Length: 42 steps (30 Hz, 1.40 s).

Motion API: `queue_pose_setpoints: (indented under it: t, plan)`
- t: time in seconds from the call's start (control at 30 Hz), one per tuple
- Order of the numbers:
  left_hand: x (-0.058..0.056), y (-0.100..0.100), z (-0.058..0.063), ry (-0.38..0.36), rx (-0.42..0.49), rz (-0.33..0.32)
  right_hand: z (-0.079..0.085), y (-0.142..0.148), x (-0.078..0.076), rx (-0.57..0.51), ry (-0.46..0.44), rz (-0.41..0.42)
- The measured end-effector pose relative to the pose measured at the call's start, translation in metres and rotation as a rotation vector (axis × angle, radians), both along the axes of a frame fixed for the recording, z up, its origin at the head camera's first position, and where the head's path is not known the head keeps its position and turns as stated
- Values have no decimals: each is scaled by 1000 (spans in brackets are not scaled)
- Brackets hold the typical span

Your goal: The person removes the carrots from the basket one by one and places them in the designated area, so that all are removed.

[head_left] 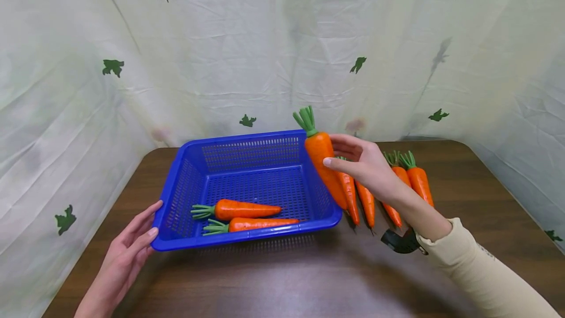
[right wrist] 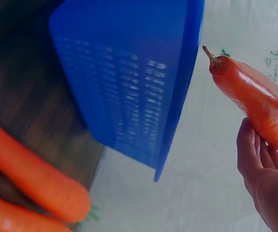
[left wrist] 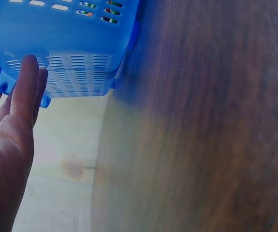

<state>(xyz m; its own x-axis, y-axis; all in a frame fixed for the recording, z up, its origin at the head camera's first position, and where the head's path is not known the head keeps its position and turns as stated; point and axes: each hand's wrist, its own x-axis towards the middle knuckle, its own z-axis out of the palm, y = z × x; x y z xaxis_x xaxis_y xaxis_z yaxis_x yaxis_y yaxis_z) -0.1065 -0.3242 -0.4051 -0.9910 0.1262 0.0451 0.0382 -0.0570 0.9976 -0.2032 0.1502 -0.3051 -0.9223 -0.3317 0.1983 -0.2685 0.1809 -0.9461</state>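
Note:
A carrot point(head_left: 322, 157) with a green stem stub leans stem-up in my right hand point(head_left: 371, 166), thumb on one side and fingers on the other. It is held over the right rim of a blue perforated basket point(head_left: 240, 139). The right wrist view shows this carrot point(right wrist: 252, 92) by its thin tip end. At the basket's front left corner my left hand point(head_left: 128, 249) touches the outside, and the left wrist view shows that hand's fingers point(left wrist: 25, 92) extended along the wall. Inside lie an upper carrot point(head_left: 247, 209) and a lower carrot point(head_left: 262, 224), stems to the left.
Right of the basket, several more carrots point(head_left: 365, 202) lie on the brown wooden table point(head_left: 282, 278), partly hidden by my right arm. A black strap point(head_left: 399, 240) shows at my right wrist. Pale leaf-printed curtains point(head_left: 265, 53) hang behind the table and at both sides.

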Motion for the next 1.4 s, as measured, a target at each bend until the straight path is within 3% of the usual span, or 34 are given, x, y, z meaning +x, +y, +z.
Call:
queue_pose_setpoints:
  t: [0.67, 1.4]
  plan:
    - [0, -1, 0, 16, 4, -7, -27, 52, 19, 15, -17, -157]
    - [-1, -3, -3, 4, 18, -12, -38, 109, 30, 291, 72, -289]
